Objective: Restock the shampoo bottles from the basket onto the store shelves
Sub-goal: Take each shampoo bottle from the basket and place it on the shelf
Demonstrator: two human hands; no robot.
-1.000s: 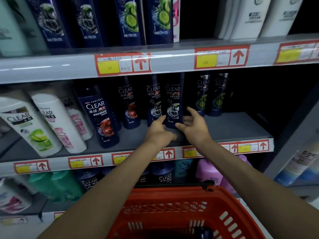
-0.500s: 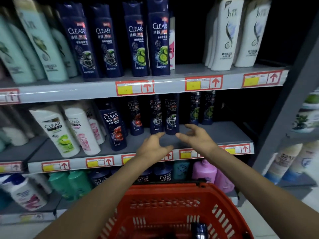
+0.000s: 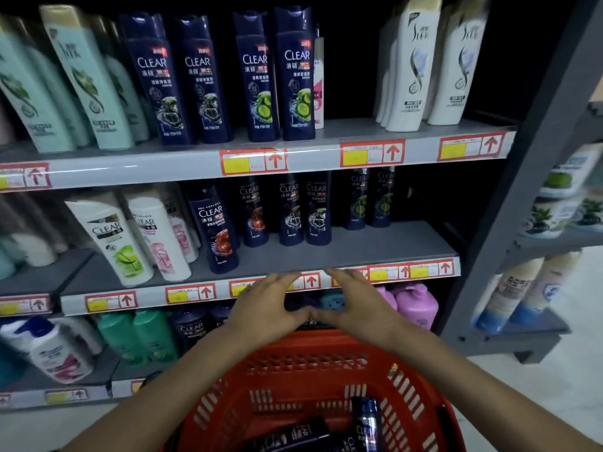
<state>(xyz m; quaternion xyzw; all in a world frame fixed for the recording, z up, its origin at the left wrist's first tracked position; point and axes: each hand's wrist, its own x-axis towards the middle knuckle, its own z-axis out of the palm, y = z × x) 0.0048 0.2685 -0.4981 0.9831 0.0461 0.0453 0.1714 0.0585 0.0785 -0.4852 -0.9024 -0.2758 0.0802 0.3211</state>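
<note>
A red plastic basket (image 3: 326, 360) sits low in front of me with dark blue shampoo bottles (image 3: 367, 422) lying inside. On the middle shelf (image 3: 375, 246) stand several dark blue CLEAR bottles (image 3: 318, 210). My left hand (image 3: 266, 305) and my right hand (image 3: 354, 305) hover side by side just below that shelf's front edge, above the basket's far rim. Both hands have relaxed, spread fingers and hold nothing; their thumbs nearly touch.
The top shelf (image 3: 342, 135) carries more dark blue CLEAR bottles, mint bottles at left and white bottles (image 3: 414, 66) at right. White CLEAR bottles (image 3: 114, 239) lean at the middle shelf's left. Pink jugs (image 3: 417, 305) and green bottles fill the lowest shelf. A grey rack (image 3: 528, 197) stands at right.
Both hands have pulled back from the dark blue bottle on the middle shelf and dropped toward the basket. The view has drawn back and tilted up, showing the top shelf.
</note>
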